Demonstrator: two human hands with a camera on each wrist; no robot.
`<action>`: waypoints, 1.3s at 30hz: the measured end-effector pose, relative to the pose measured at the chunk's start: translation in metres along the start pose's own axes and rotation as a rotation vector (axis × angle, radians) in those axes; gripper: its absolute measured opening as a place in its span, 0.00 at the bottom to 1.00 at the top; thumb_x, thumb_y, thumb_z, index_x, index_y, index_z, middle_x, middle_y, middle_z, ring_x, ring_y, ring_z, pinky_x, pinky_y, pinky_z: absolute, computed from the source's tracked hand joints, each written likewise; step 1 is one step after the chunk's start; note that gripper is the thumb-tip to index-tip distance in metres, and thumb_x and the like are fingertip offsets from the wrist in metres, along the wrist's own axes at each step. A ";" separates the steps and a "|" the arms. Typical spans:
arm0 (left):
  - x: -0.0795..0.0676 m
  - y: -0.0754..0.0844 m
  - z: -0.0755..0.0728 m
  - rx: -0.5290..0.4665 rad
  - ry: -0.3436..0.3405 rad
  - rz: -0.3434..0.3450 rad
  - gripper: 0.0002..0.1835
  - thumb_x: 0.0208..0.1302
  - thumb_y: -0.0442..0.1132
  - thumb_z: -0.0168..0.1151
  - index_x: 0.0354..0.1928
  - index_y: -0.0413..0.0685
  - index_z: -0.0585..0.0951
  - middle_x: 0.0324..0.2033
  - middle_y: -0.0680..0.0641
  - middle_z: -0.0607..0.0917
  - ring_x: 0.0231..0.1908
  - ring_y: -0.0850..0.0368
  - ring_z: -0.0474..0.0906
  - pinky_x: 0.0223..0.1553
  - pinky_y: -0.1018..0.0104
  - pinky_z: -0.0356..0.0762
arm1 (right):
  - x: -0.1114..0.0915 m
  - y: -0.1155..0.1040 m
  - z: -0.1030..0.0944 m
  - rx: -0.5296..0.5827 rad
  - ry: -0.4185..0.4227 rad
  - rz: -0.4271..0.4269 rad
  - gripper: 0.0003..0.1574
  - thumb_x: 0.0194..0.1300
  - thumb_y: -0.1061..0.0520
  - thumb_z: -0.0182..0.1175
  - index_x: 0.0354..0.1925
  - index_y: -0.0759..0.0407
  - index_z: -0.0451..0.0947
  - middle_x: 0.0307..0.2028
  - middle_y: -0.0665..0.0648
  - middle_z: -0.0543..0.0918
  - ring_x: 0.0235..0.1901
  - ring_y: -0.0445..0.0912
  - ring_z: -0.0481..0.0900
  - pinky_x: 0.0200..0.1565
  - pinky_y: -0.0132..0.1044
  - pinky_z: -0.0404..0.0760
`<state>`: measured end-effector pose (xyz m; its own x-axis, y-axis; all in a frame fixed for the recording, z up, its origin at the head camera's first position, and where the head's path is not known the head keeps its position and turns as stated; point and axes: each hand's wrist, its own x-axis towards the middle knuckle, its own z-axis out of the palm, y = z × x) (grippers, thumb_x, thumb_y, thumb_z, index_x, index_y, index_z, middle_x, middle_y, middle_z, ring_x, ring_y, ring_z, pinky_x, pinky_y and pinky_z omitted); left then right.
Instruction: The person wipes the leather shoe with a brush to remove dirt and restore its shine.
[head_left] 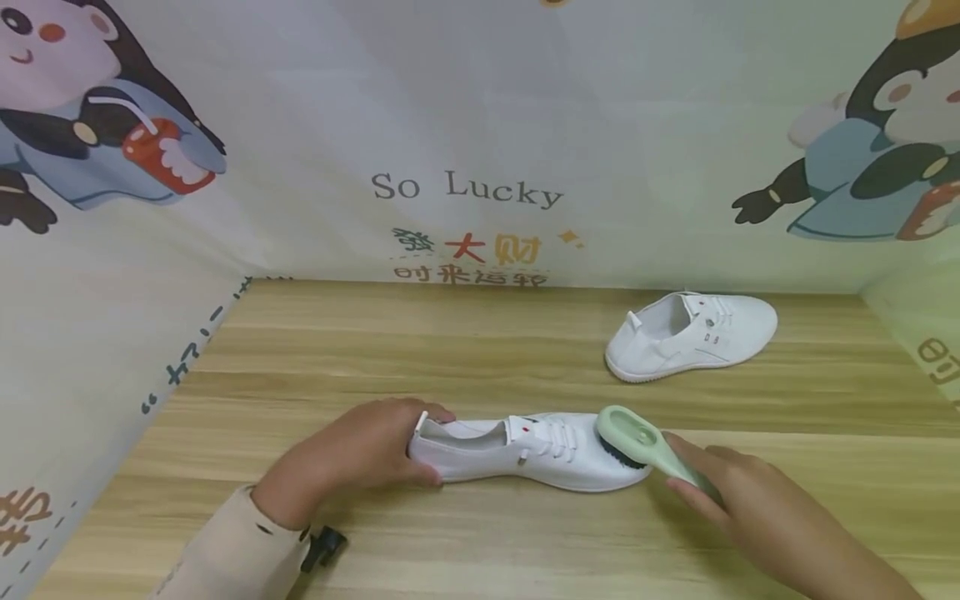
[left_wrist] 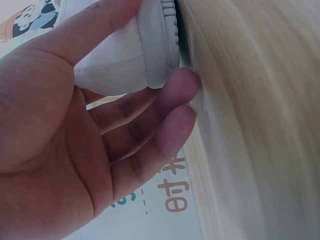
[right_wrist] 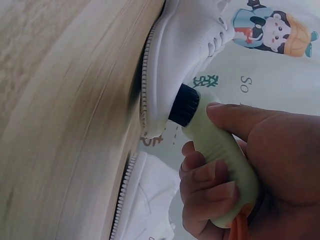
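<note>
A white lace-up shoe (head_left: 480, 454) lies on the wooden surface, its toe pointing right. My left hand (head_left: 367, 446) grips its heel, thumb on the near side and fingers round the far side. In the left wrist view the thumb and fingers of the left hand (left_wrist: 100, 120) straddle the heel (left_wrist: 120, 60). My right hand (head_left: 757, 500) holds a pale green brush (head_left: 637, 437) by its handle. The brush's dark bristles (right_wrist: 185, 105) touch the upper near the toe. An orange loop (right_wrist: 240, 227) hangs from the handle end in the right wrist view.
The second white shoe (head_left: 690, 337) sits farther back on the right, toe also pointing right. A printed cloth (head_left: 465, 108) with cartoon figures and lettering rises behind the wooden surface (head_left: 420, 358) and along both sides. A small black clip-like object (head_left: 324, 548) is beside the left sleeve.
</note>
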<state>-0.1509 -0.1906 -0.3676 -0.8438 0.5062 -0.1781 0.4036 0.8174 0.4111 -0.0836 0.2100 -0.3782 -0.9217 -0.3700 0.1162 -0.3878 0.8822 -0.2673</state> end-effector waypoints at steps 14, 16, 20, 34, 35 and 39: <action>0.000 -0.002 0.002 -0.004 -0.008 0.000 0.35 0.47 0.53 0.80 0.60 0.54 0.81 0.52 0.53 0.86 0.41 0.64 0.78 0.45 0.60 0.77 | -0.001 -0.004 0.003 -0.007 0.028 0.017 0.32 0.67 0.49 0.65 0.64 0.62 0.76 0.37 0.56 0.87 0.35 0.44 0.83 0.35 0.44 0.84; 0.000 -0.002 0.002 -0.002 -0.004 0.001 0.35 0.47 0.53 0.80 0.60 0.54 0.81 0.52 0.53 0.86 0.41 0.64 0.78 0.45 0.60 0.77 | -0.001 -0.004 0.002 -0.011 0.027 0.021 0.32 0.67 0.49 0.65 0.64 0.62 0.75 0.37 0.55 0.87 0.34 0.43 0.83 0.35 0.44 0.83; 0.001 -0.001 0.000 -0.002 0.009 -0.010 0.36 0.47 0.53 0.81 0.60 0.55 0.81 0.52 0.53 0.86 0.41 0.64 0.78 0.45 0.60 0.77 | 0.000 -0.004 0.002 -0.027 0.042 0.021 0.32 0.67 0.49 0.66 0.64 0.61 0.75 0.34 0.53 0.85 0.32 0.41 0.81 0.33 0.43 0.82; 0.001 0.001 -0.002 -0.006 0.015 -0.005 0.36 0.46 0.52 0.81 0.60 0.53 0.81 0.52 0.52 0.86 0.41 0.63 0.78 0.45 0.60 0.77 | 0.000 -0.001 -0.001 -0.069 0.056 0.033 0.30 0.66 0.50 0.66 0.62 0.63 0.77 0.31 0.53 0.85 0.29 0.41 0.79 0.31 0.42 0.80; 0.001 0.001 -0.002 -0.006 0.013 -0.001 0.36 0.46 0.52 0.81 0.60 0.53 0.81 0.52 0.52 0.86 0.41 0.63 0.78 0.45 0.60 0.77 | 0.000 -0.001 -0.002 -0.068 0.046 0.044 0.30 0.67 0.49 0.65 0.62 0.63 0.77 0.31 0.52 0.85 0.29 0.41 0.78 0.30 0.43 0.79; 0.000 0.000 0.000 0.003 0.005 0.010 0.36 0.46 0.52 0.80 0.60 0.52 0.81 0.51 0.52 0.86 0.40 0.63 0.78 0.44 0.60 0.77 | -0.001 -0.002 -0.005 -0.057 0.020 0.078 0.29 0.67 0.48 0.65 0.61 0.61 0.79 0.31 0.51 0.85 0.28 0.40 0.74 0.29 0.42 0.77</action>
<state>-0.1511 -0.1908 -0.3677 -0.8414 0.5133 -0.1692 0.4134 0.8129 0.4103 -0.0824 0.2101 -0.3732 -0.9486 -0.2941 0.1165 -0.3135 0.9234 -0.2213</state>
